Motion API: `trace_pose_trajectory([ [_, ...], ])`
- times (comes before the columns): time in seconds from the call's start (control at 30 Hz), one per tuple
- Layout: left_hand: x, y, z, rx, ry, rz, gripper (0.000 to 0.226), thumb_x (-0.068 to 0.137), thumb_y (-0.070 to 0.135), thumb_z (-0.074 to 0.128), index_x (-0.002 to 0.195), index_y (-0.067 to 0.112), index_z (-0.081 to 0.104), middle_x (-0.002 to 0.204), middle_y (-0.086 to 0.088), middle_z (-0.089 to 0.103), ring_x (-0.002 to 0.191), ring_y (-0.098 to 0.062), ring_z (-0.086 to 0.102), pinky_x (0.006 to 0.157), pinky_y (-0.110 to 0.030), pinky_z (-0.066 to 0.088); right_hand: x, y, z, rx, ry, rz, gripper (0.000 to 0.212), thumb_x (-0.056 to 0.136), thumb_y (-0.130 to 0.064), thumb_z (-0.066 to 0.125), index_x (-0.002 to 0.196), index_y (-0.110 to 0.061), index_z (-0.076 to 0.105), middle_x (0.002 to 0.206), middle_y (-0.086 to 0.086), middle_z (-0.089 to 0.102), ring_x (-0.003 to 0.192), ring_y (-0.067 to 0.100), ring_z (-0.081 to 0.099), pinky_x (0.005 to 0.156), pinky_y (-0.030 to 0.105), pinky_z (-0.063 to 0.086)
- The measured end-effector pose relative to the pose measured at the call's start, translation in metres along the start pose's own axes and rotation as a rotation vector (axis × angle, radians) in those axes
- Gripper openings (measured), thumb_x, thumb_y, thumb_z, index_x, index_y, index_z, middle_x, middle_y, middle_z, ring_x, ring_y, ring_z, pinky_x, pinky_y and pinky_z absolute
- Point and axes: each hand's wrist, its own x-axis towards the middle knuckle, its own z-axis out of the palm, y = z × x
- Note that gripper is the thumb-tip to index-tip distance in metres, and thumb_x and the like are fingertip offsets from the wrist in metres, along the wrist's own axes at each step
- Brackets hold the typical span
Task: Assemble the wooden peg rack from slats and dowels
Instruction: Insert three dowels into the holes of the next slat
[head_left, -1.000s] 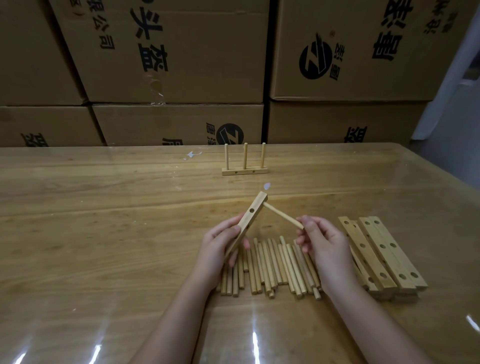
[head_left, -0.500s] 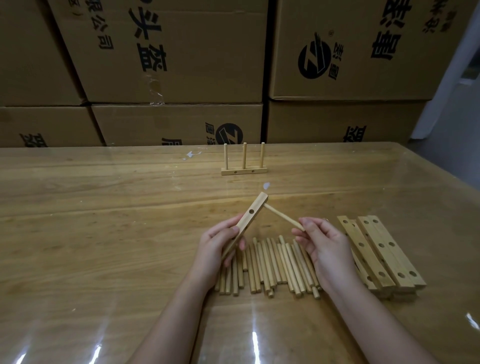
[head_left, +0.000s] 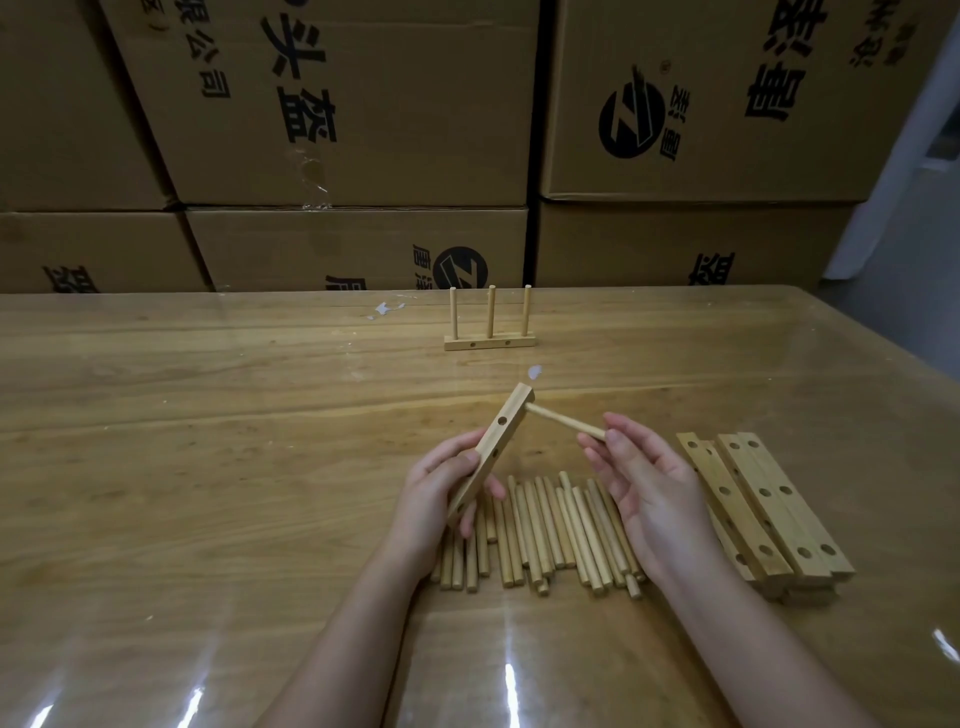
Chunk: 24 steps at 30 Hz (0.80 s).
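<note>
Leaning upward and to the right above the table (head_left: 208, 441), a slat (head_left: 501, 441) with round holes is gripped at its lower end by the left hand (head_left: 431, 499), whose fingers are curled round it. A dowel (head_left: 563, 421) is seen with one end touching the top of the slat; whether this end sits inside a hole cannot be told. The other end of the dowel is pinched by the fingertips of the right hand (head_left: 654, 504). The two hands are kept apart, both raised over a row of loose dowels (head_left: 550, 530) which is laid flat on the table. Just to the right of it, a stack of slats (head_left: 763, 509) is placed. Farther back, a finished rack (head_left: 490, 343) is stood, with three dowels upright in its base. Behind the table, cardboard boxes (head_left: 363, 114) with printed characters are piled.
</note>
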Motion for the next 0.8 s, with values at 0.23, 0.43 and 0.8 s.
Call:
trace_pose_trajectory([
  [0.23, 0.001, -0.001, 0.000, -0.035, 0.000, -0.013, 0.030, 0.097, 0.012, 0.041, 0.120, 0.016, 0.061, 0.072, -0.017, 0.068, 0.034, -0.014, 0.044, 0.034, -0.020, 0.037, 0.000, 0.002, 0.000, 0.021, -0.014, 0.006, 0.040, 0.072, -0.009, 0.064, 0.111, -0.004, 0.059, 0.100, 0.013, 0.070, 0.096, 0.025, 0.067, 0.072, 0.021, 0.055],
  [0.43, 0.003, -0.002, -0.005, -0.167, 0.057, -0.023, 0.034, 0.095, 0.021, 0.039, 0.124, 0.015, 0.056, 0.073, -0.019, 0.067, 0.036, -0.017, 0.045, 0.036, -0.021, 0.039, -0.003, 0.005, -0.003, -0.638, 0.030, -0.128, 0.016, 0.085, -0.025, 0.059, 0.101, -0.026, 0.062, 0.084, -0.001, 0.068, 0.073, 0.010, 0.064, 0.059, 0.018, 0.050],
  [0.8, 0.006, 0.006, -0.008, -0.533, 0.156, -0.096, 0.028, 0.100, 0.017, 0.031, 0.114, 0.011, 0.055, 0.067, -0.011, 0.056, 0.034, -0.012, 0.033, 0.036, -0.020, 0.025, -0.020, 0.041, 0.009, -1.772, -0.357, -0.398, 0.053, 0.087, -0.049, 0.044, 0.137, -0.038, 0.030, 0.130, -0.016, 0.044, 0.117, 0.004, 0.041, 0.100, 0.027, 0.029],
])
